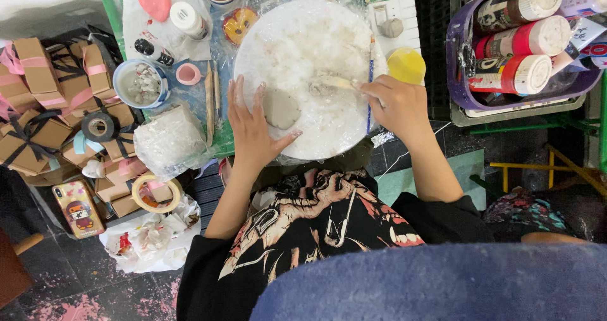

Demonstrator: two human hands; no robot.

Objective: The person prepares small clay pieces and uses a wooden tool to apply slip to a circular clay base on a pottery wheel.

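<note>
Left hand (253, 122) lies flat and open on the round white board (297, 49), fingers spread, its thumb side just touching the small grey clay piece (281, 108) that sits near the board's front edge. Our right hand (397, 106) is curled shut around a thin wooden tool (338, 82), whose tip points across the board toward the clay but stands a little apart from it.

We judge the step in hand to be shaping or trimming the clay: one hand steadies, the other brings the tool in. A next move would call for holding the piece firmly so it does not slide on the dusty white surface, and for a light touch with the tool tip, since the piece looks thin and soft.

Beside the board on the right stands a yellow cup (406, 65), and a blue-handled brush (370, 80) lies along the board's right edge. To the left, on the green worktop (222, 145), we see two wooden sticks (212, 99), a small pink dish (188, 74) and a bowl of white scraps (143, 84). Further left lie brown gift boxes (38, 74) with ribbons and rolls of tape (98, 127). At far right a purple basket (458, 74) holds red and white paint bottles (525, 39).
</note>
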